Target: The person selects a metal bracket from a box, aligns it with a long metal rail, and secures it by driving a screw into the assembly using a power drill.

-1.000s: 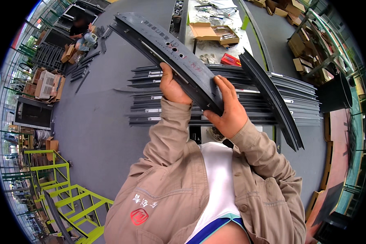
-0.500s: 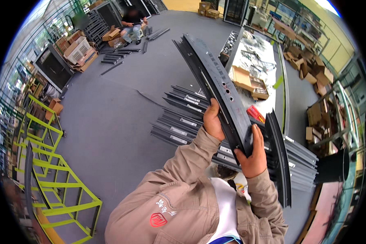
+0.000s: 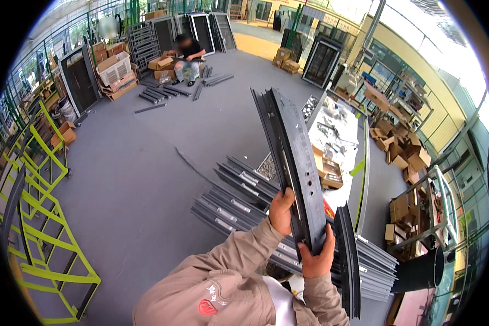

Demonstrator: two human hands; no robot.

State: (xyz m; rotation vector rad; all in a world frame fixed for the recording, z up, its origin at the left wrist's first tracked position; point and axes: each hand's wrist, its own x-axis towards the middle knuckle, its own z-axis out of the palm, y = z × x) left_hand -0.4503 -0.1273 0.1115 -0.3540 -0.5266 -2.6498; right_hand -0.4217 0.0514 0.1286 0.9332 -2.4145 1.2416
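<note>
I hold a long dark grey metal profile (image 3: 290, 152) nearly upright in front of me, its top end leaning away to the left. My left hand (image 3: 281, 211) grips its left edge near the lower part. My right hand (image 3: 316, 259) clasps its bottom end from below. A second dark profile (image 3: 349, 266) stands beside my right hand. Under the hands lies a stack of similar grey profiles (image 3: 239, 204) on the floor.
A yellow-green steel frame (image 3: 43, 217) stands at the left. A white worktable (image 3: 337, 136) with cardboard boxes is behind the profile. Another person (image 3: 186, 51) sits far back among profiles and boxes. More cartons (image 3: 405, 157) pile up at the right, beside a black bin (image 3: 421, 269).
The profile has swung from lying across my view to nearly upright, and my view has lifted from the floor toward the hall. Both hands keep their grip.
</note>
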